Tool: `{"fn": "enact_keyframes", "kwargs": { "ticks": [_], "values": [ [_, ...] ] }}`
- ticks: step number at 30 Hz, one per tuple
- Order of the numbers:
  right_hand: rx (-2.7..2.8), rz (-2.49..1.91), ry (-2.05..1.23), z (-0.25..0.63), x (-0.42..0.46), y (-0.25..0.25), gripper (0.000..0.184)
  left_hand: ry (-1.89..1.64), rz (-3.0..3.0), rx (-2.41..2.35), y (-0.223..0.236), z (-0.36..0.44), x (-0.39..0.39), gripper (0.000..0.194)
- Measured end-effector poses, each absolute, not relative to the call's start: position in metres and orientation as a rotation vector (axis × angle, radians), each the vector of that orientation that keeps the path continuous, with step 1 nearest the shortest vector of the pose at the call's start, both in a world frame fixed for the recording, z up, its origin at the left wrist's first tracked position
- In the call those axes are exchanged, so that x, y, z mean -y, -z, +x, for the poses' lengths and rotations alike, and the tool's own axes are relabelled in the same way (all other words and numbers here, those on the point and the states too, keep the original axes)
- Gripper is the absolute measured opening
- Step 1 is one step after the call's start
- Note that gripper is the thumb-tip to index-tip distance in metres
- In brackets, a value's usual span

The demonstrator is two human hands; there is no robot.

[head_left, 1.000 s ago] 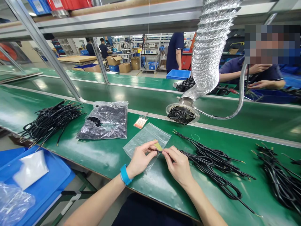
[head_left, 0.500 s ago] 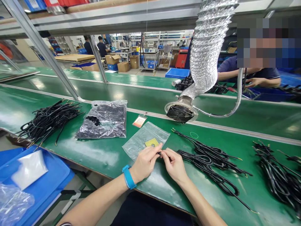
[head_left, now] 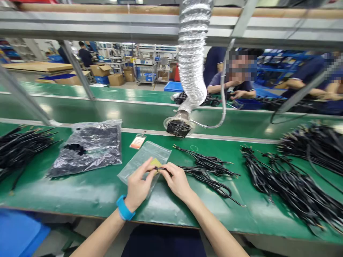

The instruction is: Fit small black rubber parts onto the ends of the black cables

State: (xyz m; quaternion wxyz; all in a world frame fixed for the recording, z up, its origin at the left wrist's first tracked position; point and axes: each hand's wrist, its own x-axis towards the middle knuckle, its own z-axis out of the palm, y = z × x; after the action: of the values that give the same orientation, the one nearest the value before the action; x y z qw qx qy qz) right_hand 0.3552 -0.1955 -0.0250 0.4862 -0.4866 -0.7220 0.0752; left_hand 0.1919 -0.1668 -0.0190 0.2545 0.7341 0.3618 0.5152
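Note:
My left hand (head_left: 138, 184), with a blue wristband, and my right hand (head_left: 177, 180) meet over the green bench (head_left: 80, 189). Both pinch the end of a thin black cable (head_left: 160, 169) between fingertips. The cable runs right into a small bundle of black cables (head_left: 209, 171). Under my hands lies a clear plastic bag (head_left: 150, 153) with a yellow slip inside.
A bag of small black parts (head_left: 88, 146) lies to the left, past it a cable pile (head_left: 18, 146). Large black cable heaps (head_left: 294, 178) fill the right. A silver fume duct with fan (head_left: 179, 126) hangs behind. Other people work across the belt.
The camera view has swung right, so the right cable heaps show and the blue bin has left view. My hands stay together on the cable end.

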Motion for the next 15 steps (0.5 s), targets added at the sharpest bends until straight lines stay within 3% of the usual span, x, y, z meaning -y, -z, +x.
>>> {"fn": "enact_keyframes", "kwargs": {
  "ticks": [4, 8, 12, 15],
  "values": [
    [1.765, -1.174, -0.237, 0.369, 0.189, 0.011, 0.018, -1.448, 1.883, -0.919, 0.011, 0.189, 0.166, 0.051],
    [1.506, -1.180, -0.328, 0.395, 0.178, -0.036, 0.029, -1.545, 1.915, -0.824, 0.007, 0.186, 0.164, 0.057],
    [0.944, -0.982, -0.761, 0.430, 0.182, -0.100, 0.027, -1.481, 1.999, -0.860, 0.014, 0.174, 0.160, 0.033],
    [0.600, -0.933, -0.841, 0.458, 0.192, -0.139, 0.021, -1.407, 2.021, -0.919, 0.023, 0.160, 0.156, 0.016]
  ]
}}
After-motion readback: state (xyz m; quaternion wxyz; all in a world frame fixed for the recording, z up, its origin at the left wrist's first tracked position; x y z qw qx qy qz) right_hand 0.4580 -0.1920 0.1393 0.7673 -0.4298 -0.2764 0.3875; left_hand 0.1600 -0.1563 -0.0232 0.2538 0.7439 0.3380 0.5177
